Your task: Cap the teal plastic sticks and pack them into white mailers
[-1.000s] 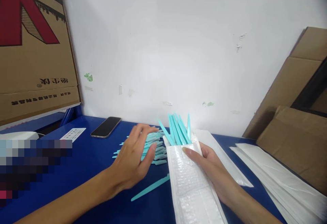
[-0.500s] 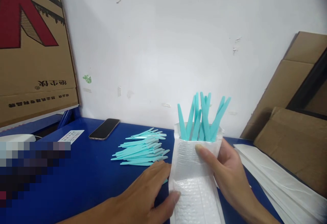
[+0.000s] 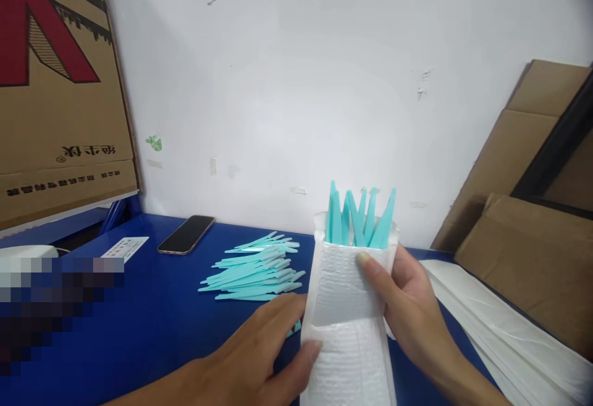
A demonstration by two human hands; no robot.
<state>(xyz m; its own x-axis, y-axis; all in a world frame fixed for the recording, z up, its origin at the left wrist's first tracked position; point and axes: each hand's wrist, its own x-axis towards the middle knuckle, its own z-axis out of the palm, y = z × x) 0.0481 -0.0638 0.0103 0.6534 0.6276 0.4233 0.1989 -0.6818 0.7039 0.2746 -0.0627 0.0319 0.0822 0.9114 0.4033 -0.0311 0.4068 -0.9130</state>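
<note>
Right hand (image 3: 412, 313): I'm pinching the white padded mailer (image 3: 345, 298) just below its mouth, thumb pressing on the front face, fingers wrapping behind the right edge. Left hand (image 3: 262, 344): I'm gripping the left edge lower down, thumb lying on the front; fingertips are hiding behind, so I can't tell how they're placed. I'm holding the mailer mouth up, over the blue table (image 3: 180, 313); its bottom end is running out of frame. Turquoise sticks (image 3: 334, 224) are poking out of the mouth, fanning, narrow ends up. A turquoise pile (image 3: 252, 273) of similar ones is lying left of the mailer, beyond my left hand. Phone (image 3: 186, 235) is lying left of the pile. More white packaging (image 3: 504, 332) is lying to the right, beside brown cardboard (image 3: 532, 264).
</note>
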